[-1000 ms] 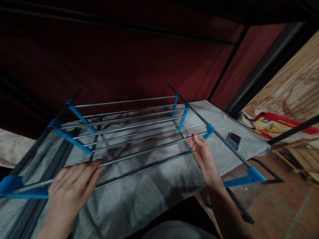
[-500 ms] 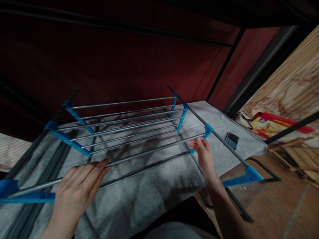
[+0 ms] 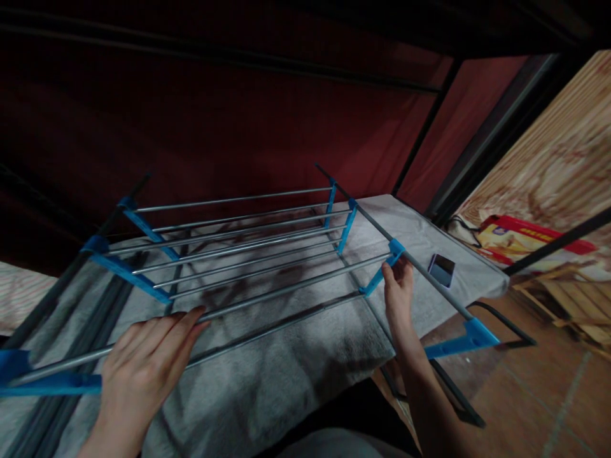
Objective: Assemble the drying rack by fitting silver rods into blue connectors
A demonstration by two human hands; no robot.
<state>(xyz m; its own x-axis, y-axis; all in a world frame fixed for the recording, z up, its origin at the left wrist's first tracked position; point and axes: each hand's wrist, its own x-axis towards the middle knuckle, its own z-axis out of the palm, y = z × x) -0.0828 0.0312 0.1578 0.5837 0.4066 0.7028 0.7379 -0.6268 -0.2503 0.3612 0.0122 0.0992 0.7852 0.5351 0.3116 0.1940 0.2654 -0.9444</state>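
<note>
A rack of grey metal tubes and blue plastic brackets lies across the bed in front of me. My left hand [image 3: 147, 356] is wrapped over the near grey tube [image 3: 286, 292], close to the left front bracket [image 3: 62, 383]. At that tube's right end, the fingers of my right hand [image 3: 400, 289] close around the upper part of a blue bracket [image 3: 373, 281], and some fingertips are hidden behind it. Farther back, several thinner tubes [image 3: 258, 243] span between other brackets. A blue bracket [image 3: 461, 345] on the right side pole [image 3: 432, 280] has no tube attached.
Grey cloth [image 3: 286, 375] covers the bed. A phone [image 3: 442, 270] lies right of the rack, and loose dark tubes [image 3: 90, 337] lie at the left. Beyond the bed's right edge are a red and yellow package [image 3: 520, 238] and a wooden crate [image 3: 568, 305].
My right hand has moved right, from the near tube beside the bracket onto the bracket itself. My left hand keeps its hold on the tube. The view has shifted slightly.
</note>
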